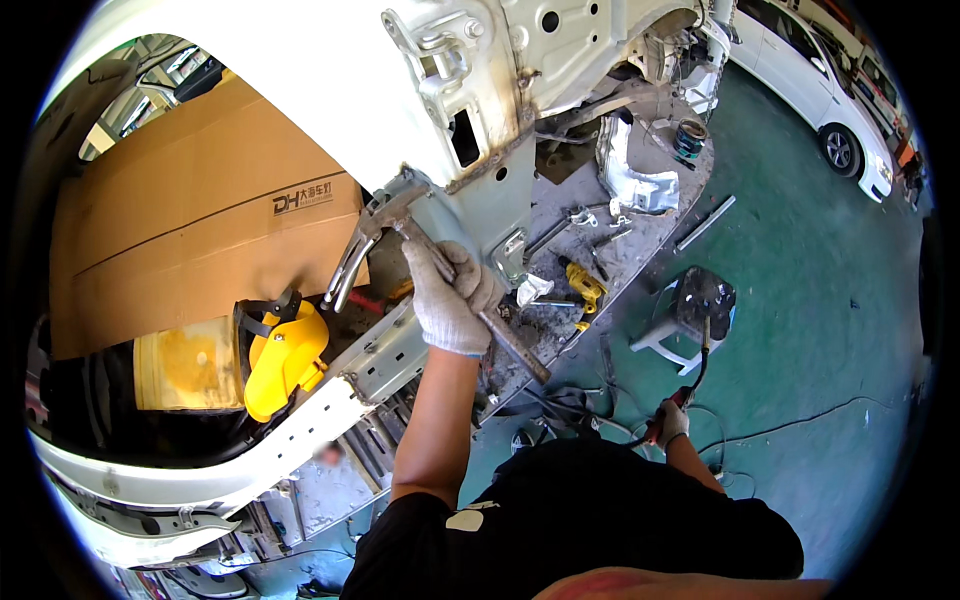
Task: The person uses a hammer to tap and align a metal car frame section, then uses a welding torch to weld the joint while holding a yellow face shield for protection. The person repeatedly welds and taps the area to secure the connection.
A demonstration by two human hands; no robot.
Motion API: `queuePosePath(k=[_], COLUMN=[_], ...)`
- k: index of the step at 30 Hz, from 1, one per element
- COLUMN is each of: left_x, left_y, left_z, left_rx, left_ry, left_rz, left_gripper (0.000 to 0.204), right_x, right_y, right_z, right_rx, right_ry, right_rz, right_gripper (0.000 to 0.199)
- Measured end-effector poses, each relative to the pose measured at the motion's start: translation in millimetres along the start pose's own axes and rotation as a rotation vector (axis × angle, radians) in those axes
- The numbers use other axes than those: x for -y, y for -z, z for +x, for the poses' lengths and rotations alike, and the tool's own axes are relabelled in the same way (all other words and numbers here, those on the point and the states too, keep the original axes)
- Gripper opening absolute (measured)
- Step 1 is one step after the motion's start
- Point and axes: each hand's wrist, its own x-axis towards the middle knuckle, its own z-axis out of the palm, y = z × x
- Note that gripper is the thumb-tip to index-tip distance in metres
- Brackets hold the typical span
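Green floor (800, 310) lies at three o'clock; left hand (448, 298), clenched round a hammer (508, 341), should aim squarely; right hand (674, 422), gripping a torch (683, 396), point clear.

Person, both arms in view. Left arm reaches forward from a short black sleeve (395, 540); bare left forearm (437, 425) runs up the view, nearly straight into the wrist. Left hand (448, 300) in a pale knit glove, cuff ending at the wrist; fingers curled in a closed grip, well ahead of the torso. Right arm held lower and out to the right, mostly hidden behind the torso; a short stretch of bare right forearm (697, 466) shows. Right hand (676, 420) also pale-gloved, closed in a grip, finger detail too small to read. Hands well apart.
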Motion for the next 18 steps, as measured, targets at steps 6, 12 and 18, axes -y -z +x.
queuePosePath(k=[6, 12, 18], left_x=[-10.3, -23.4, -27.1], left_y=[5.1, 3.8, 40.1], left_z=[-6.1, -6.6, -1.9], left_rx=[-0.015, -0.007, 0.059], left_ry=[-0.017, 0.089, 0.143], left_rz=[0.104, 0.128, 0.140], left_gripper=[0.067, 0.065, 0.064], right_x=[0.1, -5.9, -14.1], right_y=[-2.7, 6.3, -12.4], right_z=[9.2, 22.6, -60.6], right_rx=[0.022, 0.107, 0.113], right_ry=[-0.041, 0.012, 0.141], right_rz=[-0.023, -0.089, 0.017], right_gripper=[0.018, 0.019, 0.017])
